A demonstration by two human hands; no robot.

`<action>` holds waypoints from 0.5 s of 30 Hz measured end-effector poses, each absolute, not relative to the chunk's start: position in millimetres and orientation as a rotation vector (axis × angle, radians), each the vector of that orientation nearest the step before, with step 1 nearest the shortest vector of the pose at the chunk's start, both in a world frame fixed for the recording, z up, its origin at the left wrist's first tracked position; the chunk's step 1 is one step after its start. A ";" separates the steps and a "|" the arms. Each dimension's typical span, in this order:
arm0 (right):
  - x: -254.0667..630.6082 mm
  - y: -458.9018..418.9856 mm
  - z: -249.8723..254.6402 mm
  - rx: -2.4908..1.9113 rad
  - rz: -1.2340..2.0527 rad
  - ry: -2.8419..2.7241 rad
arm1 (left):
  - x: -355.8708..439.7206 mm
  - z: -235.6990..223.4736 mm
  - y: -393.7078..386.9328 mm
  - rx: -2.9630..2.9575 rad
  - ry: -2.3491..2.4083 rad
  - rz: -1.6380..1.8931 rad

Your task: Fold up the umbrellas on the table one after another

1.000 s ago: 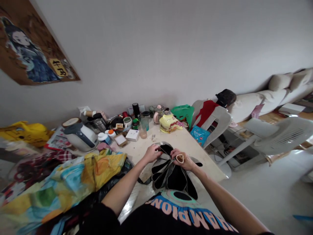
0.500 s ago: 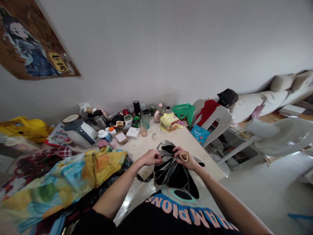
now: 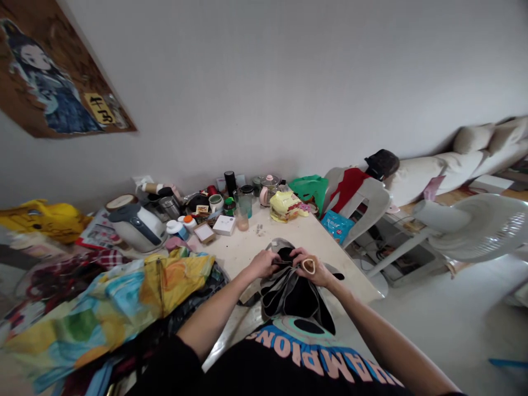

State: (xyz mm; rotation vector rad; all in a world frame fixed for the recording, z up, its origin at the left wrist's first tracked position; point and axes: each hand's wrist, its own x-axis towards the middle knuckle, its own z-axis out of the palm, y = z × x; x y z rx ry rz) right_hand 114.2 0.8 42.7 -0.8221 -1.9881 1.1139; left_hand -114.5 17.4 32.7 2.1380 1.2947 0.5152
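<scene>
A grey-and-black umbrella (image 3: 295,297), its fabric gathered into loose pleats, is held upright over the near part of the table, close to my shirt. My right hand (image 3: 311,268) is closed round the gathered folds near the top; a pale loop (image 3: 309,266) shows against that hand. Beside it, my left hand (image 3: 265,264) pinches the upper edge of the fabric with bent fingers. The umbrella's shaft and handle are hidden. Part of the dark fabric hangs out past my right wrist.
Along the wall stand an electric kettle (image 3: 138,226), a pink-handled glass pot (image 3: 269,188), cups and jars. Colourful cloth (image 3: 124,302) is heaped on the left. A person (image 3: 381,165) sits past the white chair (image 3: 369,206), near a fan (image 3: 487,225).
My left hand has moved right and slightly up, from beside the pleats onto the umbrella's upper edge. My right hand has stayed nearly still, holding the folds.
</scene>
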 end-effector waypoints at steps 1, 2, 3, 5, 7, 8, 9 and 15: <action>114.4 0.3 42.1 -0.824 1.110 -1.986 | -114.9 33.5 16.2 2.135 1.305 0.536; 114.8 0.1 41.5 -0.828 1.107 -1.982 | -116.0 35.4 15.2 2.126 1.328 0.571; 115.4 0.1 40.7 -0.832 1.102 -1.975 | -117.9 38.1 14.3 2.110 1.362 0.620; 117.3 0.9 39.1 -0.834 1.087 -1.955 | -124.1 44.8 12.1 2.071 1.412 0.724; 119.9 2.5 37.6 -0.834 1.069 -1.936 | -132.3 49.8 8.6 2.044 1.370 0.755; 121.2 3.5 36.9 -0.834 1.062 -1.930 | -136.6 50.8 6.5 2.034 1.322 0.738; 122.2 4.4 36.4 -0.834 1.061 -1.930 | -140.6 50.5 4.4 2.019 1.274 0.714; 122.2 6.2 35.5 -0.829 1.086 -1.931 | -158.4 39.2 0.6 1.720 1.458 0.960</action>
